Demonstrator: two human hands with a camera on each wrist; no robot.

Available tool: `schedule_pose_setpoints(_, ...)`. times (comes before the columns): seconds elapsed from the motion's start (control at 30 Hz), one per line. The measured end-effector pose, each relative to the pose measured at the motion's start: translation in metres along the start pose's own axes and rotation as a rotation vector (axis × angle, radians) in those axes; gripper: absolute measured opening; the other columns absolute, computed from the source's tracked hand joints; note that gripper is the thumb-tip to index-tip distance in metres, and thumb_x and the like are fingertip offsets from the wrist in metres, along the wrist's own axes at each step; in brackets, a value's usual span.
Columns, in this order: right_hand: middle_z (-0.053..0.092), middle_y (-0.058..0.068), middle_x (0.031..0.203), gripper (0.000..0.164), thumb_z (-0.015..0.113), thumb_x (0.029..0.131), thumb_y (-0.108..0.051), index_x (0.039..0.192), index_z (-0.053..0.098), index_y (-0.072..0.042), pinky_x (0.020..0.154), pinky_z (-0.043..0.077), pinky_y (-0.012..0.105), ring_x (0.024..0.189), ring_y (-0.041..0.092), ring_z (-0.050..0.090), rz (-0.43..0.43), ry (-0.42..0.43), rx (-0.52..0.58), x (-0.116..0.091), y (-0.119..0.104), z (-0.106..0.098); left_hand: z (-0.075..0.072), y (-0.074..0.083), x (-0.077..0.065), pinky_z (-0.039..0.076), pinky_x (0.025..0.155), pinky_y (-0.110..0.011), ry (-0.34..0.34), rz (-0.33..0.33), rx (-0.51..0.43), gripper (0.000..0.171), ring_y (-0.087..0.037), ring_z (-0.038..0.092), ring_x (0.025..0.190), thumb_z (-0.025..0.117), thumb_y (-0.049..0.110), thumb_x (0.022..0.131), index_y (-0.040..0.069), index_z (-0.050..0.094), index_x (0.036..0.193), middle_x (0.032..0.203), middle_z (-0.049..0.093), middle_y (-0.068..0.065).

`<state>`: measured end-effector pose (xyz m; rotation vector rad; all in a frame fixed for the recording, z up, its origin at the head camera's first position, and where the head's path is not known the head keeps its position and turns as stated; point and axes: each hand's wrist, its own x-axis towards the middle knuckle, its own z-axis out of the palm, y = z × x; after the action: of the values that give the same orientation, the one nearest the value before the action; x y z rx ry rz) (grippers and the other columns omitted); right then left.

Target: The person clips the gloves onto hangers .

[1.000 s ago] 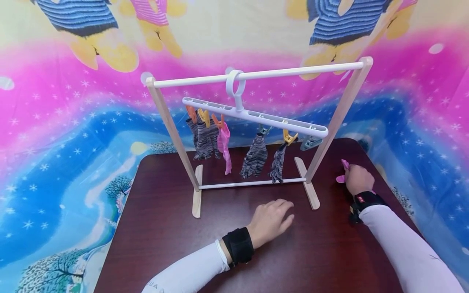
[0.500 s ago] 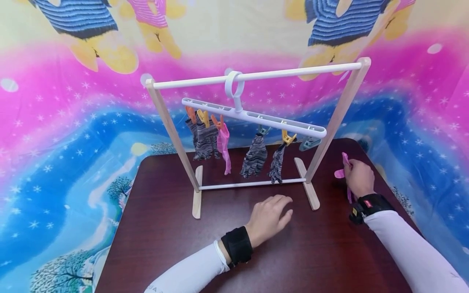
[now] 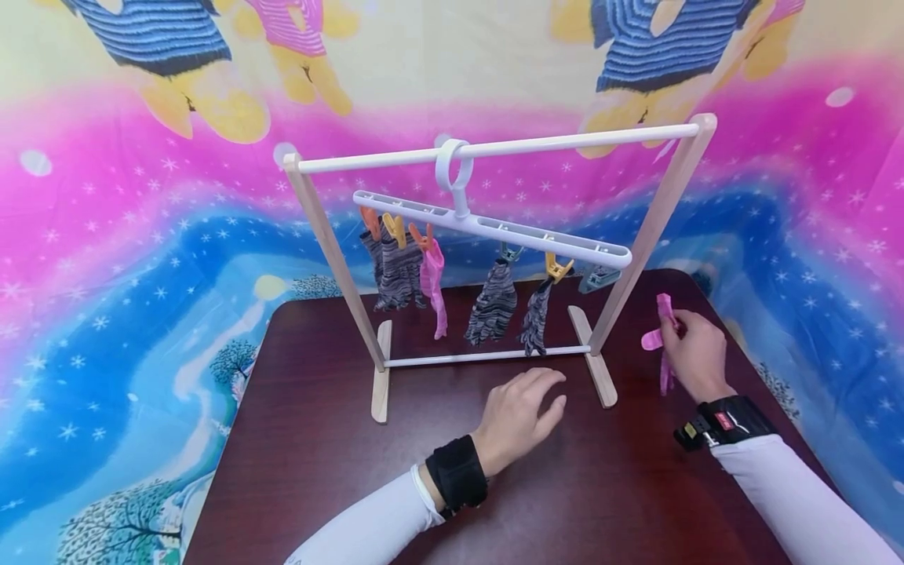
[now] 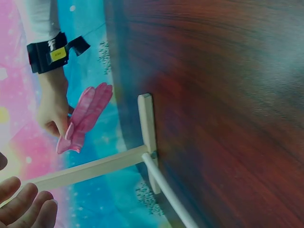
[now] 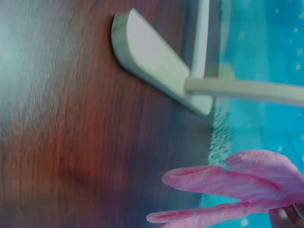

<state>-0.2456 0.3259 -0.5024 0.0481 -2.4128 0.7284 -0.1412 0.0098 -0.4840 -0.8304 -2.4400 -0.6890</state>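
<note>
My right hand (image 3: 698,355) pinches a small pink glove (image 4: 88,114) by one end, to the right of the drying rack. Its finger-like lobes spread out in the right wrist view, where the pink glove (image 5: 213,180) takes up the lower right. Over the table before the rack, my left hand (image 3: 514,416) has its fingers loosely bent and holds nothing. From the white hanger (image 3: 544,237) hang several grey-black knitted pieces (image 3: 492,302) and a pink piece (image 3: 433,286), clipped by coloured clothespins. The teal clothespin (image 3: 599,277) at the right end has nothing in it.
The rack has a white top rod (image 3: 565,144), wooden posts (image 3: 653,235), wooden feet (image 3: 381,377) and a low white bar (image 3: 487,355). It stands on a dark red-brown table (image 3: 311,439). A printed cloth (image 3: 141,314) surrounds the table's back and sides.
My right hand has lifted slightly and turned, so more of the pink glove shows hanging from it. My left hand has hardly moved.
</note>
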Motion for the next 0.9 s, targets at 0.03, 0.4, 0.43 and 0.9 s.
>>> schedule_pose_setpoints(0.03,0.068,0.023,0.079,0.023,0.063,0.096,-0.017,0.097,0.071,0.005,0.062,0.031,0.030,0.069,0.035,0.057,-0.001,0.009,0.009,-0.002,-0.004,-0.002,-0.001,0.001,0.001,0.058,0.082,-0.023,0.002,-0.002,-0.015,0.027,-0.007,0.069,0.107,0.064,0.027,0.097,0.018,0.068,0.123,0.119,0.071,0.006)
schedule_pose_setpoints(0.4,0.071,0.023,0.084,0.018,0.068,0.093,-0.013,0.098,0.072,0.004,0.069,0.034,0.022,0.073,0.011,0.054,-0.036,0.074,0.071,-0.020,-0.034,-0.014,-0.015,0.007,0.013,0.056,0.094,-0.024,0.035,-0.019,-0.119,0.030,-0.009,0.067,0.117,0.063,0.026,0.099,0.016,0.067,0.127,0.126,0.071,0.001)
schedule_pose_setpoints(0.43,0.071,0.023,0.085,0.017,0.069,0.092,-0.012,0.098,0.072,0.004,0.069,0.034,0.022,0.074,0.005,0.052,-0.039,0.080,0.077,-0.021,-0.036,-0.015,-0.017,0.008,0.014,0.055,0.094,-0.024,0.037,-0.017,-0.128,0.030,-0.010,0.067,0.117,0.063,0.025,0.099,0.015,0.067,0.127,0.126,0.071,0.001)
schedule_pose_setpoints(0.9,0.072,0.023,0.084,0.012,0.071,0.088,-0.006,0.094,0.073,0.005,0.071,0.036,0.011,0.080,-0.026,0.041,-0.124,0.136,0.162,-0.040,-0.060,-0.027,-0.033,0.017,0.036,0.054,0.091,-0.015,0.083,-0.041,-0.312,0.034,-0.014,0.071,0.106,0.064,0.017,0.099,0.007,0.063,0.131,0.129,0.069,-0.008)
